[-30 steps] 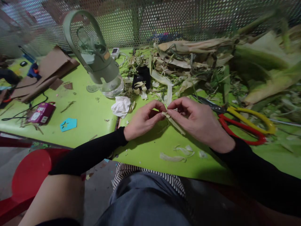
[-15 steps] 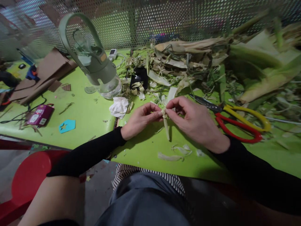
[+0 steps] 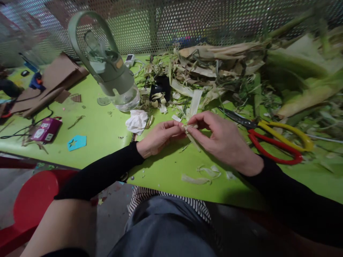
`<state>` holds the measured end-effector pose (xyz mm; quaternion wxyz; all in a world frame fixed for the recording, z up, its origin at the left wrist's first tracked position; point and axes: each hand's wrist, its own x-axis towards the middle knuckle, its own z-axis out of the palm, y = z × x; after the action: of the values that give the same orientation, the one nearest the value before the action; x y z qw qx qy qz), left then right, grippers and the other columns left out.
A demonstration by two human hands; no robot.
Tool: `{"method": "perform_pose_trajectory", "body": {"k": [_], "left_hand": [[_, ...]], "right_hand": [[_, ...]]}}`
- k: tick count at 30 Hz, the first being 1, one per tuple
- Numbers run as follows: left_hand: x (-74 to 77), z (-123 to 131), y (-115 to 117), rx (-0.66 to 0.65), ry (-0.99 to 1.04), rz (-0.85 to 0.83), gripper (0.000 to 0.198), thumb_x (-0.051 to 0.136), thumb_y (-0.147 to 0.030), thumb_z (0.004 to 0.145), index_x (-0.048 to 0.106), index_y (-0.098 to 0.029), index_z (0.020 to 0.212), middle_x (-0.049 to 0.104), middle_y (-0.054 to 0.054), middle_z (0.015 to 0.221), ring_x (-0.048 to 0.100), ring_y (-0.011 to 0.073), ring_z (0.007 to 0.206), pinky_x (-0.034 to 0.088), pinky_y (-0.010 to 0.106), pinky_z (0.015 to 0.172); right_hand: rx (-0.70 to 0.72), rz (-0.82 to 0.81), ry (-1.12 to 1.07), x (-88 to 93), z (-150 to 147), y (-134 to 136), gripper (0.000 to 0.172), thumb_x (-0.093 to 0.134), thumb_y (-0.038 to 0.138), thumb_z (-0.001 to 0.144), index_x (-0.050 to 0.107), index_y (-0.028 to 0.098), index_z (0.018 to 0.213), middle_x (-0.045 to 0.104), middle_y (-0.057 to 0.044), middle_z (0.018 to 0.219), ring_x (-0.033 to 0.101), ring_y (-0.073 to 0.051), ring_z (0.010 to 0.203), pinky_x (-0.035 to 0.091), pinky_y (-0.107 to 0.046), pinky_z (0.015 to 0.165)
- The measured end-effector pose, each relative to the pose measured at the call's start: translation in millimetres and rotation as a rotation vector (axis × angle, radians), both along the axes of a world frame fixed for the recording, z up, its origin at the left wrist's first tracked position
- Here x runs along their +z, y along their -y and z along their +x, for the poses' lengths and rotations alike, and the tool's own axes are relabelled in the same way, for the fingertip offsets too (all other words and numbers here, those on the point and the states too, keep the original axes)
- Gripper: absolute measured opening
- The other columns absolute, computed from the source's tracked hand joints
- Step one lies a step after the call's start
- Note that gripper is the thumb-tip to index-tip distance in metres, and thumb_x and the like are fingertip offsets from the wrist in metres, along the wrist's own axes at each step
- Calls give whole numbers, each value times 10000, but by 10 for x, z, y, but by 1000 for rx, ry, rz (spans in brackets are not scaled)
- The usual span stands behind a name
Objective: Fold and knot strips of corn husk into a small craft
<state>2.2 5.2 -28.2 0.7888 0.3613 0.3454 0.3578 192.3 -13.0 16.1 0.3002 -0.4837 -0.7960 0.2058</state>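
Observation:
A pale strip of corn husk [image 3: 195, 102] is pinched between both hands above the green table. A knot or fold shows at its middle, partly hidden by fingertips. My left hand [image 3: 164, 135] is closed on the husk from the left, thumb against forefinger. From the right, my right hand [image 3: 221, 141] pinches the same spot with thumb and forefinger. One end of the husk points away from me, and a narrower end hangs toward me below the fingers. Thin husk scraps [image 3: 197, 179] lie on the table nearer my body.
Scissors [image 3: 278, 141] with red and yellow handles lie right of my right hand. A heap of corn husks [image 3: 222, 64] fills the back right. Left stand a water bottle [image 3: 115, 73], crumpled tissue [image 3: 137, 121], purple box [image 3: 46, 129] and cardboard [image 3: 57, 73]. A red stool [image 3: 39, 198] is below.
The husk's lower end has swung to the right and its far end shows more. Both hands still pinch it, with fingers slightly shifted. The camera view has moved a little.

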Motion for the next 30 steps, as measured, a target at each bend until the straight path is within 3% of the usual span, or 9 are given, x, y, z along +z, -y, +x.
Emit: {"method": "perform_pose_trajectory", "body": {"k": [11,18,23,30], "left_hand": [[-21,-4,-18,-55,48,-6,72,721,-218,812,691,-162,780,676,24,847,627,106,805,570,325,972],[21,-19,-4,-91,-55,127,97,728,-209,804,646,-169,771,655,8,785,622,102,753,569,333,926],[27,2,36,-42,-112,214,145,737,-221,836,605,-167,866,653,-13,815,640,81,717,575,290,826],[-11,7,13,-48,-36,94,264,832,-302,817,628,-156,899,681,14,859,686,97,767,610,281,822]], "right_hand": [[58,22,25,29,1,13,123,562,284,950,660,242,888,734,-62,884,654,-229,761,463,-361,674],[121,-1,56,42,48,-32,171,543,305,959,707,255,950,768,-78,965,682,-265,865,498,-403,755],[50,32,97,26,25,-12,140,545,259,930,662,248,855,744,-83,896,652,-249,772,464,-382,685],[-7,24,100,26,14,12,90,562,237,905,591,241,819,690,-61,807,602,-213,669,423,-353,630]]}}
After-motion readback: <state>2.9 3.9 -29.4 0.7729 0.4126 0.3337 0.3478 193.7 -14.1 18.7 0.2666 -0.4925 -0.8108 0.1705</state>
